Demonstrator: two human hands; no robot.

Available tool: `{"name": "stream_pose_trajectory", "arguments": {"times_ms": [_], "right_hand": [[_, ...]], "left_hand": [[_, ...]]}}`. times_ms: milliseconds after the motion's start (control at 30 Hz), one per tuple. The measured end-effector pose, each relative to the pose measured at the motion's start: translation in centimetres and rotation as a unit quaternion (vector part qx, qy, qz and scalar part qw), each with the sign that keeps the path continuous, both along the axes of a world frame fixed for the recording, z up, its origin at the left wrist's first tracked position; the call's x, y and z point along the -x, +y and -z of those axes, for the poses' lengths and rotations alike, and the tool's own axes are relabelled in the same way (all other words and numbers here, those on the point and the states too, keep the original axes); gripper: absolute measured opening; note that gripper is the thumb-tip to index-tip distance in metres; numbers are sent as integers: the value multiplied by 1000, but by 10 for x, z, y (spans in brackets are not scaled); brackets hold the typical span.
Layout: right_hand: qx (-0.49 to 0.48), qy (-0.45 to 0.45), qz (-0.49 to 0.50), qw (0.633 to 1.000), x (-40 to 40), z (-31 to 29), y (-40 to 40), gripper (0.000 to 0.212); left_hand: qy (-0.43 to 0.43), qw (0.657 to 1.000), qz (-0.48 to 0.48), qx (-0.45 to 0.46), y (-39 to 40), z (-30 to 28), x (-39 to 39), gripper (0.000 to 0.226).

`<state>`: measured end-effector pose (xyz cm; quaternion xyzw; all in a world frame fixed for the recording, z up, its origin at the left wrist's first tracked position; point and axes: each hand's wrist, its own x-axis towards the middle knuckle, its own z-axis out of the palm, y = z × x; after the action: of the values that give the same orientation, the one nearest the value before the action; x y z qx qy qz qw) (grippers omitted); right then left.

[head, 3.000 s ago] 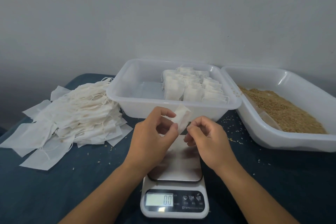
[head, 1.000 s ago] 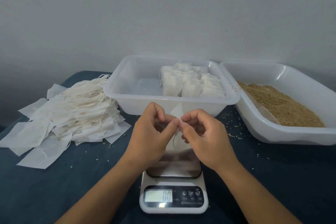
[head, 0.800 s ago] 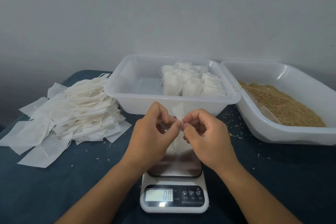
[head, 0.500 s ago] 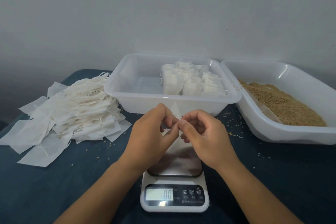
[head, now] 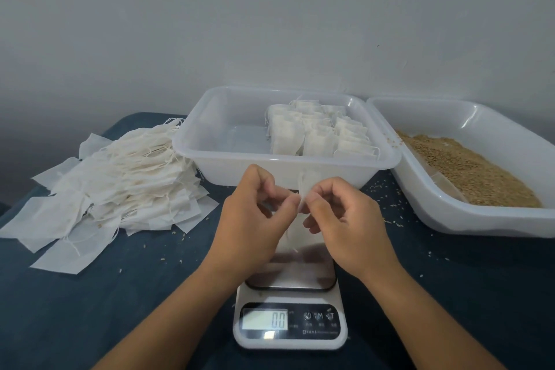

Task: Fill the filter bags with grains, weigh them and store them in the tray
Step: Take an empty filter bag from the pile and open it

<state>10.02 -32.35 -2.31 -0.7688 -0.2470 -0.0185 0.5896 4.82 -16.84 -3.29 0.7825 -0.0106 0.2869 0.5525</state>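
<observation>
- My left hand (head: 255, 216) and right hand (head: 339, 219) have drawn together since a moment ago, both pinching the empty filter bag (head: 304, 189) above the scale (head: 289, 321).
- Its mouth looks nearly open; the grains (head: 468, 168) come next.

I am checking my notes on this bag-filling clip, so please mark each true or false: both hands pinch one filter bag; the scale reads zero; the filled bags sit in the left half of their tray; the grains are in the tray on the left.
1. Both the left hand and right hand pinch one filter bag: true.
2. The scale reads zero: true.
3. The filled bags sit in the left half of the storage tray: false, the right half.
4. The grains are in the tray on the left: false, the right one.
</observation>
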Motion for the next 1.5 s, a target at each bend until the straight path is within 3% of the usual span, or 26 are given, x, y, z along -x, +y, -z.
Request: {"name": "stream_pose_trajectory", "arguments": {"times_ms": [200, 467, 600, 967, 1267, 1500], "right_hand": [[22, -25, -15, 999, 2, 1, -2, 4], [23, -5, -8, 1000, -1, 3, -2, 9], [19, -19, 11, 1000, 0, 5, -1, 10], [98, -149, 34, 983, 1, 2, -2, 17], [221, -389, 7, 894, -3, -3, -8, 48], [234, -385, 48, 892, -8, -3, -1, 22]], "left_hand": [[18, 998, 44, 43, 3, -1, -1, 35], [-13, 993, 3, -116, 1, -1, 2, 31], [-12, 993, -18, -117, -1, 2, 2, 37], [15, 995, -98, 14, -1, 3, -2, 21], [4, 994, -98, -55, 1, 4, -1, 24], [4, 992, -105, -66, 1, 2, 2, 28]]}}
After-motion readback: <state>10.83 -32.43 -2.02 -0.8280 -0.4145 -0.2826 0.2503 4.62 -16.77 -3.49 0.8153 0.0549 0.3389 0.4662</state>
